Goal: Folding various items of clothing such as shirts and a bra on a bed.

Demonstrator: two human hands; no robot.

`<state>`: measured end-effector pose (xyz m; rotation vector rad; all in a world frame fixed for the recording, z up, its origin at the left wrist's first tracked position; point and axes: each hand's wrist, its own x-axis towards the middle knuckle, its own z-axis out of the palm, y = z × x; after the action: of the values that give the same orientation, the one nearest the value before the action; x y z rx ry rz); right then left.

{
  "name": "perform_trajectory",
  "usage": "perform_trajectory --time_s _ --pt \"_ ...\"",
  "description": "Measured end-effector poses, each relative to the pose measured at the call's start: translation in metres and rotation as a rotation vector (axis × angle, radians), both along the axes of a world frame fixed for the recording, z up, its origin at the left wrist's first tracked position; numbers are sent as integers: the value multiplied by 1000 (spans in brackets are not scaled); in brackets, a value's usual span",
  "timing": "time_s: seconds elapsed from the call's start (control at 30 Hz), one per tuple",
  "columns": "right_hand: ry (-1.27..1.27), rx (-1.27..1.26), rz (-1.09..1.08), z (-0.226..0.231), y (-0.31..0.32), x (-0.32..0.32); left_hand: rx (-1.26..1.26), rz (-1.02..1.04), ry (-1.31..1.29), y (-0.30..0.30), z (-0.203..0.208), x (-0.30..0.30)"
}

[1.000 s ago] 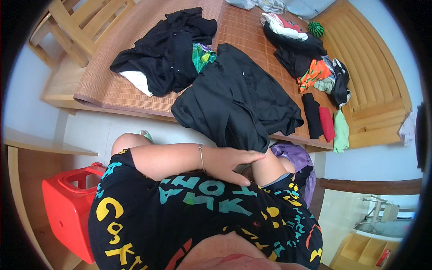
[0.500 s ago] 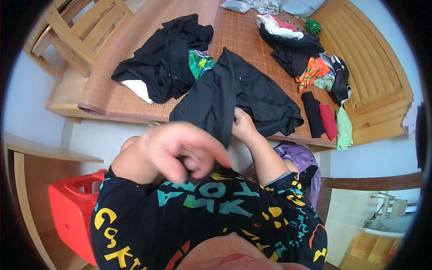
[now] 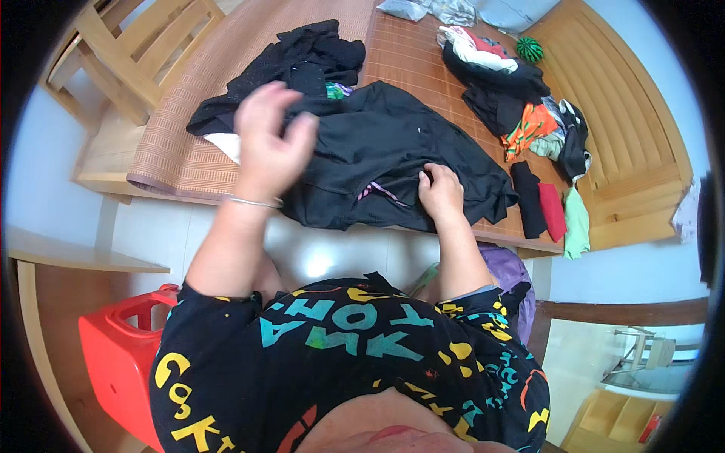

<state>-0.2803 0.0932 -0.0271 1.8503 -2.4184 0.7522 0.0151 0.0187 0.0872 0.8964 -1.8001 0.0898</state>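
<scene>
A black garment (image 3: 377,143) lies spread over the front edge of the mat-covered bed. A small opening in it shows a pink and dark striped strip (image 3: 381,193). On its right part, my right hand (image 3: 442,195) has its fingers curled over the cloth beside that opening. My left hand (image 3: 273,140), with a bracelet at the wrist, is raised over the garment's left end. It is slightly blurred, thumb and fingers apart, holding nothing. Behind it lies a heap of dark clothes (image 3: 325,53), with a green patterned cloth (image 3: 337,90) peeking out, partly covered.
A pile of clothes (image 3: 491,87) sits at the right, with rolled black (image 3: 526,198), red (image 3: 552,211) and light green (image 3: 576,223) pieces nearer. A green striped ball (image 3: 529,50) rests by the wooden headboard (image 3: 627,121). A red stool (image 3: 121,362) stands at my left.
My left hand has swung from near my chest out over the garment's left end. The garment now lies flatter and wider, its striped strip showing. My right hand moved slightly to the right.
</scene>
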Motion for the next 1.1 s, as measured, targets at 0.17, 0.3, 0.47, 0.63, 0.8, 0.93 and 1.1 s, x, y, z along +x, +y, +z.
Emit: perform_trajectory --time_s 0.17,0.3,0.47,0.63,0.8,0.93,1.1 --pt "19 189 6 25 6 19 261 35 -581 22 -25 -44" --pt "65 443 91 42 17 22 162 286 -545 12 -10 -34" --pt "47 395 232 45 32 23 407 -293 -455 31 -26 -54" --pt "-117 1 334 21 38 39 526 -205 -677 25 -70 -73" --pt "-186 -54 365 0 36 32 920 -354 -336 -4 -79 -62" --pt "-1303 -263 203 -8 32 -16 1756 -791 1226 -22 -83 -59" --pt "-2065 -699 59 55 34 -66 1484 -796 1571 -43 -57 -20"
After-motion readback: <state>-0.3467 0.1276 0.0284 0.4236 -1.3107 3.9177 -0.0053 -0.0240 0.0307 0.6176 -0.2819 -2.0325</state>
